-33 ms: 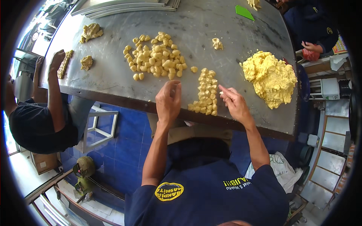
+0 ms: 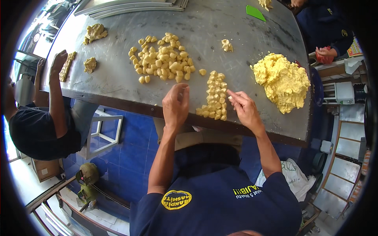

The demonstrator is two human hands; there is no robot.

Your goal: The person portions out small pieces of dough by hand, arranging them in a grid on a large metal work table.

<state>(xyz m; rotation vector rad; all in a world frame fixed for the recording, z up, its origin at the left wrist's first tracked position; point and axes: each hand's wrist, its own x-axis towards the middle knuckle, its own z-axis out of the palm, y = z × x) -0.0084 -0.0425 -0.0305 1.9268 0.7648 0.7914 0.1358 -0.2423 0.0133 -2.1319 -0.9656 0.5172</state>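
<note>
At the table's near edge, my left hand [image 2: 176, 104] is closed with its fingers curled in; what it holds, if anything, is hidden. My right hand [image 2: 246, 109] has its index finger stretched toward a packed block of small pale-yellow dough pieces [image 2: 216, 94], almost touching its right side. A small pale bit of dough [image 2: 230, 97] shows at that hand's thumb. Beyond my left hand lies a loose heap of rounded dough balls [image 2: 161, 59], with a single ball [image 2: 202, 72] between heap and block. To the right sits a large crumbly yellow mass [image 2: 280, 82].
The metal table [image 2: 204, 35] also carries a small lump [image 2: 227, 45], brownish dough lumps [image 2: 95, 34], a green scraper-like piece [image 2: 255, 13] and stacked trays [image 2: 130, 8]. A co-worker [image 2: 43, 126] works at the left; another [image 2: 325, 27] stands far right. A white stool frame [image 2: 103, 131] stands below.
My right hand has shifted slightly, its index finger now nearer the packed dough pieces. My left hand stays where it was. The left co-worker's hand has moved a little.
</note>
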